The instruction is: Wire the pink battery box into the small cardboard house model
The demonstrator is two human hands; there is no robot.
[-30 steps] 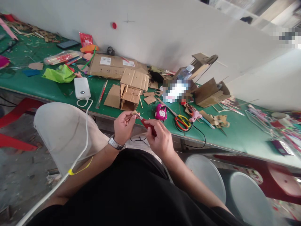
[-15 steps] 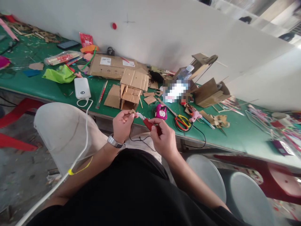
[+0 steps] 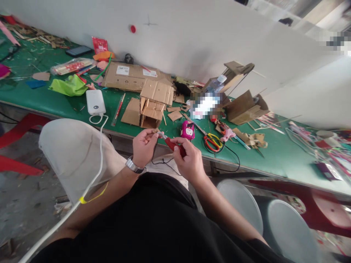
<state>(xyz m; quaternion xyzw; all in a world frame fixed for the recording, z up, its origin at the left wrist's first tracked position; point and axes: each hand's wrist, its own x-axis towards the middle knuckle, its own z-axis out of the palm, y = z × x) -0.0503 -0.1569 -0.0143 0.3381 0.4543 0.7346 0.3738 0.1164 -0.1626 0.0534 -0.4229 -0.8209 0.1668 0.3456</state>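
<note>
My right hand (image 3: 189,157) is wrapped round the red handle of a utility knife (image 3: 172,143), whose pale blade end points left. The blade reaches the fingertips of my left hand (image 3: 144,146), which pinch a small brown piece of cardboard (image 3: 155,130). Most of that piece is hidden by the fingers. Both hands are over my lap, just off the near edge of the green table (image 3: 117,95). A black cord (image 3: 164,162) hangs below them. Beyond the hands a cardboard box construction (image 3: 153,104) stands on the table.
Right of the box lie a pink-purple pouch (image 3: 188,129) and yellow-and-red scissors (image 3: 213,142). A white power bank (image 3: 95,102) with a cable stands left. A plastic bottle (image 3: 218,84) and another cardboard construction (image 3: 245,109) are further back. Grey stools (image 3: 241,204) stand at lower right.
The knife and my right hand have shifted slightly left, so the blade end now overlaps my left fingertips. My left hand still pinches the cardboard piece.
</note>
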